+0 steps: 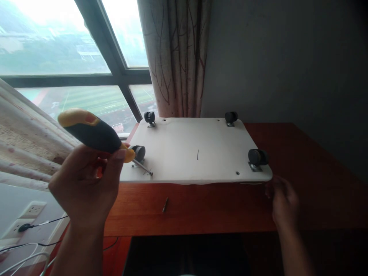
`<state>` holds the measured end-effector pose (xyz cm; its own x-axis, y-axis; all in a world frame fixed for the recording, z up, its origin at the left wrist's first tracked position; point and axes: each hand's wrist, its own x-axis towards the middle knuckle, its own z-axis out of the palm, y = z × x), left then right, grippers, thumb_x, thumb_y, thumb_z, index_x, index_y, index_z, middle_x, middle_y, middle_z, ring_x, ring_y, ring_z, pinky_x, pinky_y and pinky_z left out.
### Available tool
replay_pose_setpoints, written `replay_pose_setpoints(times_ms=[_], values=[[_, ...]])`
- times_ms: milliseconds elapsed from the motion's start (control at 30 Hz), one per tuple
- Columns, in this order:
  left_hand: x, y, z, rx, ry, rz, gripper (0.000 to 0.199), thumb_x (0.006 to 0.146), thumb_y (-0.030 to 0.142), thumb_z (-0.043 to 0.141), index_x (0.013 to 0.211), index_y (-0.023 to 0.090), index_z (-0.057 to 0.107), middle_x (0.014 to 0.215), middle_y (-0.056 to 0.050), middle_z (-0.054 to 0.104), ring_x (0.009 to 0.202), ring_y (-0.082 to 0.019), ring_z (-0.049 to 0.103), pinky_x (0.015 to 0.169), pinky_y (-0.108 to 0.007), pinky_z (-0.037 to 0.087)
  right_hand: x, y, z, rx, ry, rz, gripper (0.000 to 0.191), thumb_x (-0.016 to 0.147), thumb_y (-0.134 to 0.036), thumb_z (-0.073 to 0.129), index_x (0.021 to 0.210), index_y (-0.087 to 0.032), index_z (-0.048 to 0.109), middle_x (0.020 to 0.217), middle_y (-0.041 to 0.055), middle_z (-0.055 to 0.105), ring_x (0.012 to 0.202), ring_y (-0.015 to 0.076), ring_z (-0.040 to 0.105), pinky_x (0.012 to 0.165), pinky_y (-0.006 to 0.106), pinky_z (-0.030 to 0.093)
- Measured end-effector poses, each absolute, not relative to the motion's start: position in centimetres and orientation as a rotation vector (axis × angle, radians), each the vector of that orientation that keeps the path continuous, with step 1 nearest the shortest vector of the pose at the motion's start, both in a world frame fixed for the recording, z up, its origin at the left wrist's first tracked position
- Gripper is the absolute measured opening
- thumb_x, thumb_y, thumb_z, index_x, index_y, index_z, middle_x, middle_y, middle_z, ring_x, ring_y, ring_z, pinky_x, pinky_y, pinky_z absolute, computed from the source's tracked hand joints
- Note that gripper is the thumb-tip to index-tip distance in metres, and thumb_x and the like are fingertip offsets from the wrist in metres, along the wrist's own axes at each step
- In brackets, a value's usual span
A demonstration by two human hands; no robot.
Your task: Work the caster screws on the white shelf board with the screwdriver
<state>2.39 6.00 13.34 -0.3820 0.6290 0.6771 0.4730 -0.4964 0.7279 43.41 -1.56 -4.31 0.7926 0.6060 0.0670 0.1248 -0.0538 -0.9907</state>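
Observation:
A screwdriver with a black and yellow handle is in my left hand, fingers wrapped round the lower handle. Its metal shaft slopes down to the front left of a white board, with the tip at a screw there. Black caster wheels on metal plates stand up from the board's corners, among them the front left caster behind the shaft and the front right caster. At the front right corner of the board, my right hand is closed on the edge, its fingers partly in shadow.
A loose screw lies on the red-brown wooden table before the board. Below the table edge is a dark surface. Left are wall sockets with cables; behind are a window and a curtain.

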Motion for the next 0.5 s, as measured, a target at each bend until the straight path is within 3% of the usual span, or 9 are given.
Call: replay_pose_setpoints(times_ms=[167, 333, 500], values=[[2.1, 6.7, 13.5, 1.661, 1.282, 1.920, 0.031, 0.078, 0.024, 0.080, 0.109, 0.020, 0.077, 0.088, -0.005, 0.076, 0.075, -0.022, 0.075, 0.072, -0.038, 0.065, 43.2, -1.5, -3.9, -1.615, -0.612, 0.444, 0.042, 0.083, -0.056, 0.068, 0.103, -0.019, 0.068, 0.079, -0.0002, 0.063, 0.061, 0.0111, 0.052, 0.056, 0.027, 0.040], [1.6, 8.5, 13.3, 1.641, 0.939, 1.977, 0.043, 0.071, 0.025, 0.086, 0.112, 0.022, 0.073, 0.081, -0.001, 0.072, 0.068, -0.021, 0.072, 0.063, -0.036, 0.063, 43.3, -1.4, -4.0, -1.620, -0.609, 0.457, 0.043, 0.081, -0.056, 0.069, 0.102, -0.018, 0.068, 0.078, 0.0006, 0.064, 0.060, 0.0122, 0.051, 0.056, 0.027, 0.040], [1.7, 9.5, 13.4, 1.651, 0.888, 1.956, 0.039, 0.074, 0.036, 0.086, 0.105, 0.020, 0.070, 0.073, 0.000, 0.070, 0.061, -0.018, 0.067, 0.059, -0.033, 0.058, 43.3, -1.4, -4.1, -1.607, -0.629, 0.471, 0.038, 0.083, -0.052, 0.067, 0.101, -0.019, 0.068, 0.078, 0.0006, 0.063, 0.061, 0.0126, 0.051, 0.056, 0.027, 0.039]])
